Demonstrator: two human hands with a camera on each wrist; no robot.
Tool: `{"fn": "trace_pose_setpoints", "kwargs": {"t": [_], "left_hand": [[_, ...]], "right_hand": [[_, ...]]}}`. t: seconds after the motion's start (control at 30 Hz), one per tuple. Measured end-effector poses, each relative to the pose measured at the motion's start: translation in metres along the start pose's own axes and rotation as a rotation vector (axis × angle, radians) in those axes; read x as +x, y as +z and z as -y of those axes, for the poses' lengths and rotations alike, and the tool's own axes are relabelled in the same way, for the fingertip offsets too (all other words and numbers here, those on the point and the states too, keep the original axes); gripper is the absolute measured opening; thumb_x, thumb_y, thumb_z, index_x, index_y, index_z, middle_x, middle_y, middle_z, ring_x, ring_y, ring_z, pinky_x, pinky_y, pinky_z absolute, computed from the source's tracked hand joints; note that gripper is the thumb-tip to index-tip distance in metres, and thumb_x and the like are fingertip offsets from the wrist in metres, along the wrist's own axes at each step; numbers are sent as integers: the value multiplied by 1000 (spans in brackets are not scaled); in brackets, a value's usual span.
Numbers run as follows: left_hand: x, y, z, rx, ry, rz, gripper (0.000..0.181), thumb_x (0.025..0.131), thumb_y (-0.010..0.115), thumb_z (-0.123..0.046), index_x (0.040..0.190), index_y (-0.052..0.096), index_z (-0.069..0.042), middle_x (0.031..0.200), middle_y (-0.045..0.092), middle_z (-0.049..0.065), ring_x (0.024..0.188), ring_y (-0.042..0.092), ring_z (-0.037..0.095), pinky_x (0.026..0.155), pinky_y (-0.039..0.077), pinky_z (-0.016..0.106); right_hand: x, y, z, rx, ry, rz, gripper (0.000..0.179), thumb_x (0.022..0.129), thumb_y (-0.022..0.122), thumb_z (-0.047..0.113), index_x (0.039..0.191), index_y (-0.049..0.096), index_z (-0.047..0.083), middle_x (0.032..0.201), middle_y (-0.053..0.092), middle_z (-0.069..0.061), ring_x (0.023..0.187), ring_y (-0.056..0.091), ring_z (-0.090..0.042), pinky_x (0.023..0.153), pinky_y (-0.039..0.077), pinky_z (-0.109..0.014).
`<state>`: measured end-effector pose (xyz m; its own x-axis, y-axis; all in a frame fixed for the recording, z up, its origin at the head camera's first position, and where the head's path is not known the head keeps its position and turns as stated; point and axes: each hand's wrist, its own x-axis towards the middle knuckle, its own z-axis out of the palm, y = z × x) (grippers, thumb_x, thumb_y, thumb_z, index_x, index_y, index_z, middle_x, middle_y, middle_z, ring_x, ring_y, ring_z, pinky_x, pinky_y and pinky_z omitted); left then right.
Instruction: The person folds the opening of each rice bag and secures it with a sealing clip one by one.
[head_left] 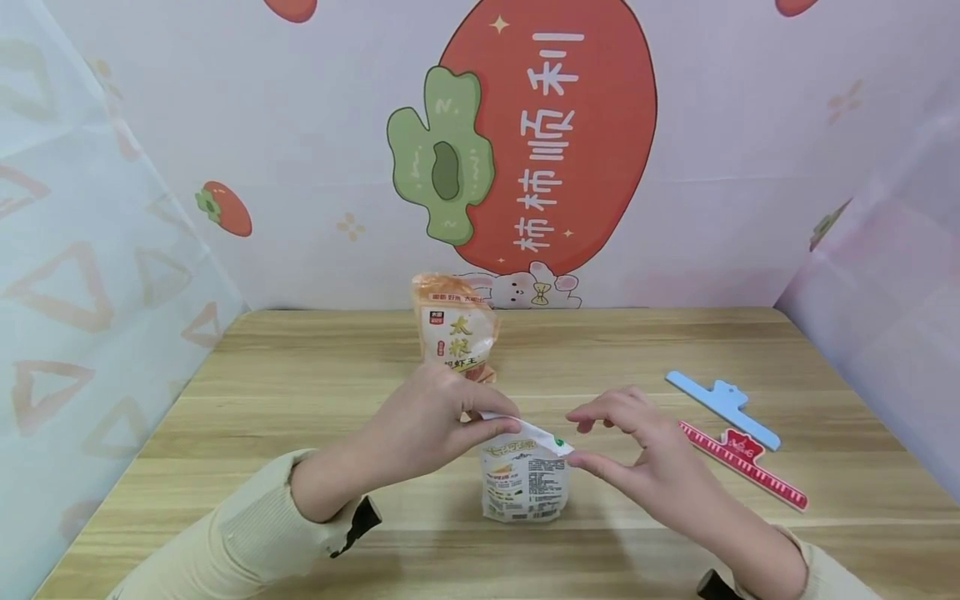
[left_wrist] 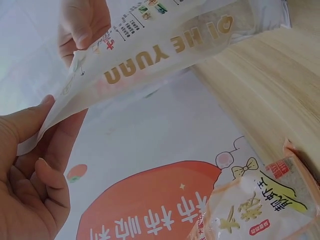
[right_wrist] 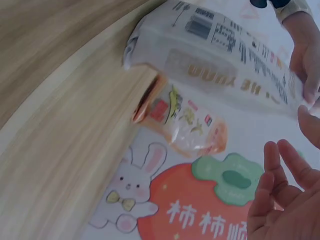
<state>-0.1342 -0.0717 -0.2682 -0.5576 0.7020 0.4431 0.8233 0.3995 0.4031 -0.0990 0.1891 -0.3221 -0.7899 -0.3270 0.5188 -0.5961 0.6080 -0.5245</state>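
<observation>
A white printed food bag (head_left: 525, 487) with gold lettering stands upright on the table in front of me. My left hand (head_left: 431, 425) pinches its folded top edge between thumb and fingers, toward the left end. At the other end of that edge, my right hand (head_left: 652, 446) has its thumb right at the corner. The right fingers (right_wrist: 285, 165) are spread apart from the thumb, with nothing gripped between them. In the left wrist view, "QI HE YUAN" shows on the side of the bag.
Behind my left hand, an orange and white food bag (head_left: 457, 329) stands near the back of the wooden table (head_left: 300, 358). To the right lie a blue bag clip (head_left: 723, 408) and a red bag clip (head_left: 742, 465). A printed backdrop (head_left: 300, 108) rises behind the table.
</observation>
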Motion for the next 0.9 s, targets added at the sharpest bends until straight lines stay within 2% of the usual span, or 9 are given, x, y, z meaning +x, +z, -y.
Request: {"fn": "trace_pose_setpoints", "kwargs": {"t": [0.17, 0.27, 0.4, 0.53, 0.67, 0.9], "left_hand": [[-1, -1, 0, -13, -27, -1, 7, 86, 78, -19, 90, 80, -13, 81, 76, -6, 65, 59, -6, 58, 46, 11], [-2, -1, 0, -19, -40, -1, 8, 86, 78, -19, 91, 80, -14, 82, 76, -6, 67, 59, -6, 59, 47, 12], [-3, -2, 0, -26, -46, 1, 8, 87, 77, -20, 91, 80, -14, 81, 76, -7, 66, 58, -6, 60, 47, 12], [-2, -2, 0, -37, -54, 6, 8, 87, 77, -20, 91, 80, -14, 82, 76, -6, 67, 58, -6, 60, 48, 13], [-3, -2, 0, -33, -62, 4, 8, 87, 77, -20, 91, 80, -14, 81, 76, -7, 67, 58, -6, 60, 48, 13], [-3, -1, 0, -28, -84, 0, 7, 86, 78, -21, 90, 80, -15, 81, 75, -8, 66, 57, -7, 59, 47, 13]], "right_hand": [[-6, -11, -12, -83, 15, 12, 43, 72, 89, 16, 109, 70, 27, 102, 65, 17, 97, 53, -1, 80, 50, -21], [-11, -19, -23, -99, -16, 2, 48, 69, 90, 10, 110, 70, 25, 109, 63, 11, 102, 52, 0, 83, 46, -14], [-18, -32, -42, -89, -23, -38, 50, 66, 88, 0, 108, 70, 21, 110, 61, 8, 112, 47, 4, 83, 42, -6], [-24, -48, -60, -120, 52, -64, 46, 70, 86, -1, 107, 70, 20, 110, 62, 13, 113, 44, 9, 83, 38, -4], [-28, -64, -79, -182, 104, -55, 42, 72, 87, 7, 107, 70, 23, 111, 61, 19, 104, 43, 7, 79, 36, -6], [-35, -80, -109, -321, 64, -42, 42, 66, 90, 9, 103, 71, 17, 105, 66, 0, 98, 39, 11, 74, 35, -15]]}}
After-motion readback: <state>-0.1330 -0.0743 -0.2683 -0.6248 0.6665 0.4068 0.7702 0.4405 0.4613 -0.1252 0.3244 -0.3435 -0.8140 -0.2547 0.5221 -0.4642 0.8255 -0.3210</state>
